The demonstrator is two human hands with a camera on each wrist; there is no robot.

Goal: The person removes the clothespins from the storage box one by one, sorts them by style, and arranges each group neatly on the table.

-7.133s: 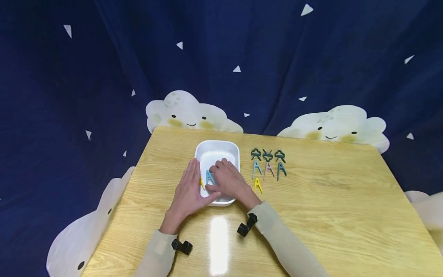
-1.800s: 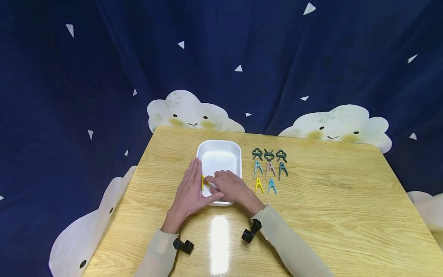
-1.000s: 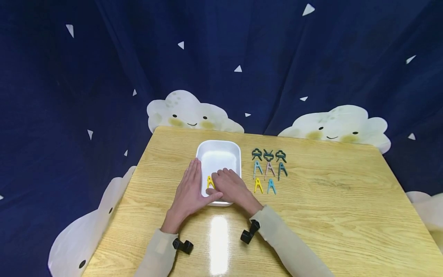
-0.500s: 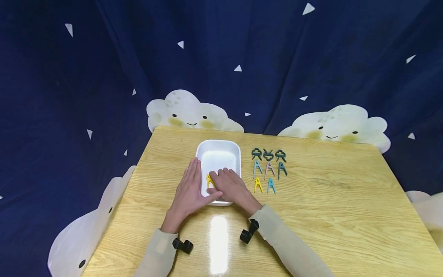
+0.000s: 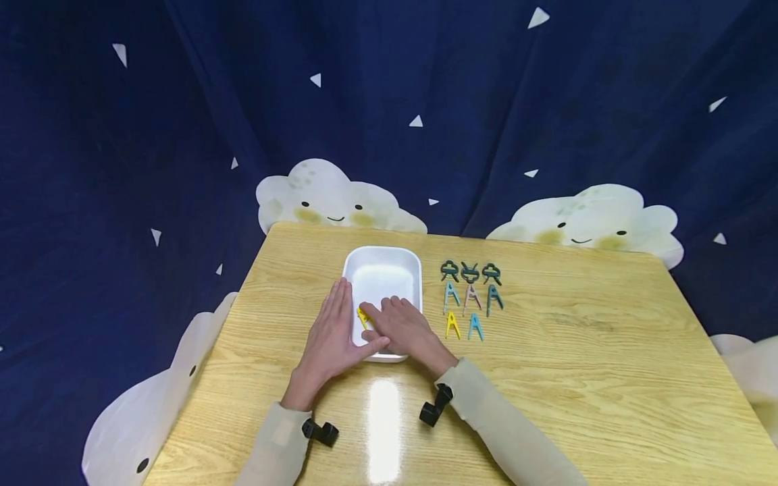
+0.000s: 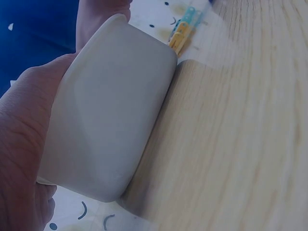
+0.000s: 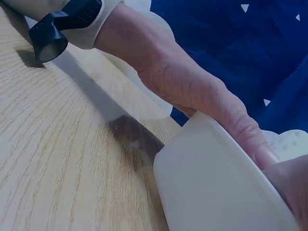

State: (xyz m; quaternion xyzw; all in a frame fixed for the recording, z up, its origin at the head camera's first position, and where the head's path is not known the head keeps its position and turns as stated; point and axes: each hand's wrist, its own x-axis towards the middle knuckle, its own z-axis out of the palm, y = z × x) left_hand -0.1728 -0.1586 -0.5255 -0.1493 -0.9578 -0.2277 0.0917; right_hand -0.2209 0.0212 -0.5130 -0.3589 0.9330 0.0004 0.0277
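In the head view a white tray (image 5: 381, 252) stands on the wooden table. My left hand (image 5: 332, 332) lies along its left side with straight fingers, its thumb stretched across the near rim. My right hand (image 5: 402, 326) reaches into the tray, the index fingertip right at a yellow clothespin (image 5: 362, 317) and the thumb tip just below it. I cannot tell whether they pinch it. The clothespin lies tilted, partly hidden under the index finger. The left wrist view shows the tray's outer wall (image 6: 110, 106); in the right wrist view the right thumb (image 7: 245, 132) overlaps the rim.
Right of the tray, rows of clips lie on the table (image 5: 577, 351): three dark spring clamps (image 5: 470, 273) at the back, then light blue, pink (image 5: 471, 299) and dark teal clothespins, then a yellow (image 5: 452, 325) and a blue one (image 5: 475, 327). A dark blue curtain (image 5: 389, 101) hangs behind.
A blue clothespin has gone from the tray to the front row. The yellow clothespin moved off the tray's left wall, then turned and tilted under the right hand. The left hand stayed in place.
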